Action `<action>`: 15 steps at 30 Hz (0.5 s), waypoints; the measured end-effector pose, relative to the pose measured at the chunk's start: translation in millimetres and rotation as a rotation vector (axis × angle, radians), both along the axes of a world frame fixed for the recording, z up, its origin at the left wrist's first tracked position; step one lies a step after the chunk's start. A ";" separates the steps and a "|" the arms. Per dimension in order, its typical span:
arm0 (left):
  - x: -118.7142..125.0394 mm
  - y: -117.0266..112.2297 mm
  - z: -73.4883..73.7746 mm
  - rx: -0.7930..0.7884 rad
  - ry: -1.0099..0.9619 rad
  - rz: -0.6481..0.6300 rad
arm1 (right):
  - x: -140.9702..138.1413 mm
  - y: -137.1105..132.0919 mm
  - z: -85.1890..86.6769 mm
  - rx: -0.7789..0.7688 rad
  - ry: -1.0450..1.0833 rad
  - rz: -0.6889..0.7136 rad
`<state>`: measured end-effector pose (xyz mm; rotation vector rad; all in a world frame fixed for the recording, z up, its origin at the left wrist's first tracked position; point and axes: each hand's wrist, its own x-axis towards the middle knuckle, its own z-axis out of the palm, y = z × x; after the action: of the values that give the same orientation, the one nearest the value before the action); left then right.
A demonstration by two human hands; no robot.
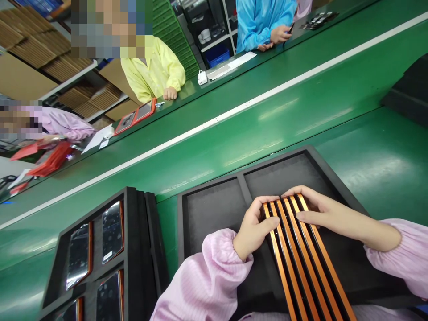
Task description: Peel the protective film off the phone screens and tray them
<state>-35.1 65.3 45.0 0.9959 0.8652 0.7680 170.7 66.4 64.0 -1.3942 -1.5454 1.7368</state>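
Note:
Several orange-edged smartphones (296, 249) stand side by side on their edges in a row, with dark gaps between them. Their far ends lie over the black foam tray (214, 214), and the near ends run out of the picture at the bottom. My left hand (256, 227) grips the row from the left, thumb on top and fingers round the far end. From the right, my right hand (316, 207) closes on the same row, its thumb on the outer phones. My fingertips nearly meet at the far end.
At the left, another black tray (129, 232) holds several orange-edged phones (113, 232) in compartments, screens up. Beyond the green bench (240, 147) runs a white strip (214, 121). Co-workers in yellow (157, 67), blue (257, 22) and pink sit across, near red-framed items (137, 117).

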 end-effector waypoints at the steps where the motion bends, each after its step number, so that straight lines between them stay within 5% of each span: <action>1: 1.2 -0.1 1.2 0.008 0.019 0.004 | -1.3 0.0 0.0 0.013 -0.004 -0.007; 15: 1.0 -4.0 -0.5 0.126 -0.008 -0.036 | -0.6 -1.1 2.0 -0.013 0.104 0.034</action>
<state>-34.1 61.3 44.5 1.1162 0.7975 0.8024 170.1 65.3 66.0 -1.2693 -1.5127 1.8132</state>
